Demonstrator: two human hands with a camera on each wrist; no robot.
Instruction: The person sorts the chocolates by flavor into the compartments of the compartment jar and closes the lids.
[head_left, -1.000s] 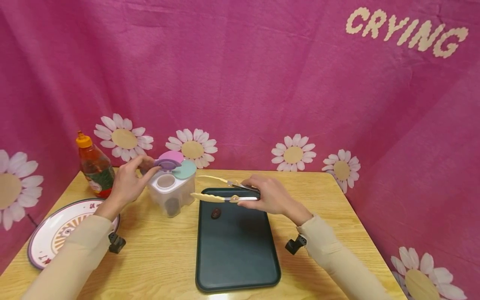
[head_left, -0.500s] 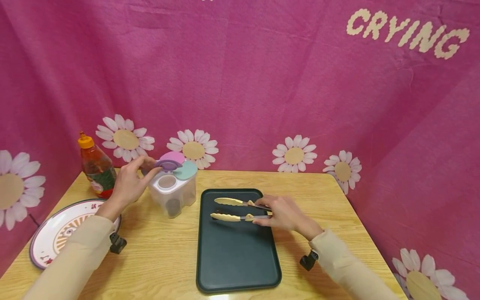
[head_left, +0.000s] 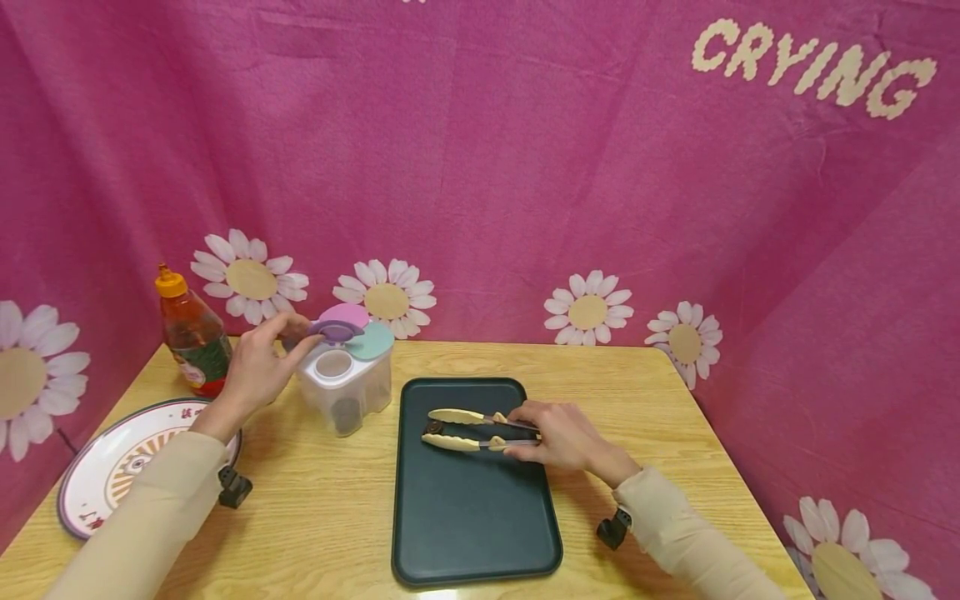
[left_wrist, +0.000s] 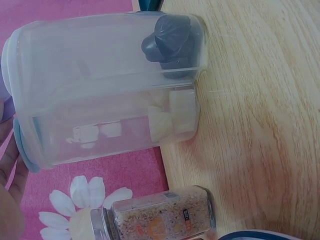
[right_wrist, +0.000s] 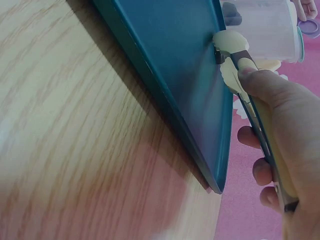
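My left hand [head_left: 261, 360] holds up the purple flip lid [head_left: 337, 332] of a clear plastic storage box [head_left: 364, 395], between thumb and fingers. A round opening shows below that lid. In the left wrist view, dark grey swirled pieces [left_wrist: 172, 42] sit at the bottom of one compartment and pale chunks [left_wrist: 172, 115] in the other. My right hand [head_left: 561, 435] grips tongs [head_left: 453, 442] with cream scalloped tips, low over the dark green tray [head_left: 480, 517]. A small dark brown piece [head_left: 433, 427] lies between the spread tips, partly hidden by the nearer one.
A syrup-like squeeze bottle [head_left: 197, 342] with a yellow cap stands at the back left. A patterned plate [head_left: 75, 492] lies in front of it, partly under the left sleeve. The left wrist view shows a jar of grains [left_wrist: 160, 215]. Pink cloth [head_left: 480, 167] surrounds the table.
The tongs have come down from above the tray's back edge, moving right and towards me, and their tips now straddle the dark piece. The left hand stays at the purple lid.
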